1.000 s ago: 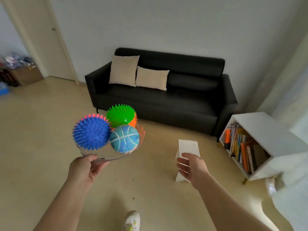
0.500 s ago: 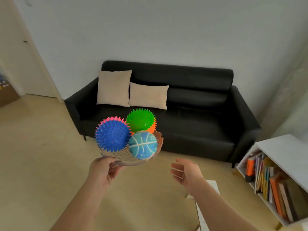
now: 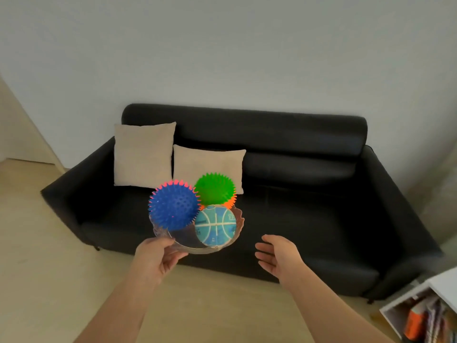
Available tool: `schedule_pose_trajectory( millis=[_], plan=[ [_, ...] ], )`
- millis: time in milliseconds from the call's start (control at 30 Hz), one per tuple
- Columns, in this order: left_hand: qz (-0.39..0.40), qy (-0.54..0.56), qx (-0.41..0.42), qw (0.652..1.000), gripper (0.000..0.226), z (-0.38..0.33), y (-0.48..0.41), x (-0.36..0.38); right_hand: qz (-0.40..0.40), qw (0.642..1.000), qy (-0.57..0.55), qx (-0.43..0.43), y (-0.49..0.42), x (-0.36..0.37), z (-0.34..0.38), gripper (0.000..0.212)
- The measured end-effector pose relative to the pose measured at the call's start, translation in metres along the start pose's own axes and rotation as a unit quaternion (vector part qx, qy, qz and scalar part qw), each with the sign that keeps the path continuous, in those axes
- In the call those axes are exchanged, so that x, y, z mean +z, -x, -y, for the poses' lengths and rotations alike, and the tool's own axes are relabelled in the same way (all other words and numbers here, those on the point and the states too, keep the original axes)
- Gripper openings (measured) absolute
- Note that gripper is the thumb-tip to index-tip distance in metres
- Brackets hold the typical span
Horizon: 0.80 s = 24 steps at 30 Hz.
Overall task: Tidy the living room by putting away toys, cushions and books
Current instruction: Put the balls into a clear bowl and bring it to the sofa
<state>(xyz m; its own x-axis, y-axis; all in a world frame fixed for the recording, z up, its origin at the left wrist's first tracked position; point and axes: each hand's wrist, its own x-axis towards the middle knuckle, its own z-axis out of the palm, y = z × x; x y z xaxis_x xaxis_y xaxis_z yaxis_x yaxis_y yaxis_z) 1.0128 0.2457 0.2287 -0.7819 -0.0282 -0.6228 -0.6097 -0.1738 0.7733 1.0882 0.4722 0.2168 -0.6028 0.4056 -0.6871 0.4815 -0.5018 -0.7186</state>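
Four balls ride in the clear bowl [image 3: 185, 240] — a blue spiky ball [image 3: 174, 206], a green spiky ball [image 3: 214, 189], a sliver of an orange spiky ball [image 3: 231, 201] behind the green one, and a small teal basketball [image 3: 215, 225] at the near right. They are heaped above the rim, so I judge the bowl is carried roughly level to stop them rolling out. The left hand [image 3: 155, 256] grasps the near rim, thumb on top and fingers curled beneath. It is a one-sided hold, and the far edge has no support. The right hand [image 3: 279, 253] holds nothing — palm turned inward, fingers loosely spread, apart from the bowl on its right side. My reading is that it stands ready to steady the load. The bowl is in the air, in front of the black sofa [image 3: 309, 219] and above the floor [image 3: 37, 243]. Outward: two beige cushions lean against the sofa back toward its left end, the left cushion [image 3: 143, 154] taller, the right cushion [image 3: 205, 164] lower, edge to edge with it. Both look already placed, as far as I can judge. At the lower right corner a white bookshelf [image 3: 445, 285] holds upright books [image 3: 413, 323], partly cut by the frame. In the way: the sofa blocks a straight path ahead. I cannot tell from this view where the toys belong.
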Motion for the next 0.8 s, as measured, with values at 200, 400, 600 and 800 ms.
schedule_pose_trajectory(
  millis=[200, 400, 600, 800],
  plan=[
    [0.041, -0.030, -0.024, 0.998, 0.006, -0.034, -0.093, 0.091, -0.050, 0.999, -0.013, 0.006, -0.091, -0.014, 0.063, 0.015],
    [0.116, -0.098, -0.030, 0.988, 0.024, -0.065, -0.180, 0.209, -0.132, 0.989, -0.060, 0.015, -0.177, -0.038, 0.119, 0.017],
    [0.202, -0.176, -0.062, 0.961, 0.022, -0.067, -0.233, 0.332, -0.177, 0.978, -0.110, 0.027, -0.242, -0.076, 0.161, 0.021],
    [0.225, -0.225, -0.107, 0.942, 0.022, -0.028, -0.253, 0.424, -0.141, 0.974, -0.172, 0.045, -0.299, -0.121, 0.181, 0.027]
  ],
)
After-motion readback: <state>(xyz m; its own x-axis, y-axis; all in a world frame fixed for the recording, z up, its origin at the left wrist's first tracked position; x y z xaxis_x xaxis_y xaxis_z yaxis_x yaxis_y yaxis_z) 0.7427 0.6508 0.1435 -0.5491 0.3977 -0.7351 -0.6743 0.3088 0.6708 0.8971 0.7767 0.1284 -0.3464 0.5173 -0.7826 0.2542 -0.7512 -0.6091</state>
